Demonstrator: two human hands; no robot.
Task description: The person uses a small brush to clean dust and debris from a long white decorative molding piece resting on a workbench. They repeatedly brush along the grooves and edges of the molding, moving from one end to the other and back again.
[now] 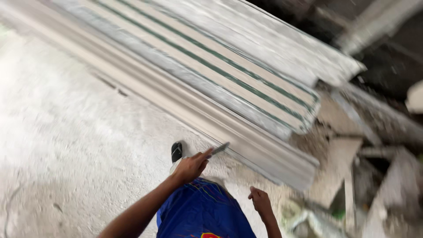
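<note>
The left hand [190,166] was closed around a thin metal blade [219,150], its tip pointing up and right toward the long grey moulding [246,141]. The right hand [261,201] hung loosely curled, holding nothing. Stacked striped boards [211,61] lay diagonally on the dusty concrete floor [66,141].

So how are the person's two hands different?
The left hand holds a thin grey tool with a finger stretched along it; the right hand holds nothing and is curled loosely. The left hand reaches forward, close to the long pale moulding; the right hand hangs back, lower, beside the blue shorts. Both are bare, seen from above.
</note>
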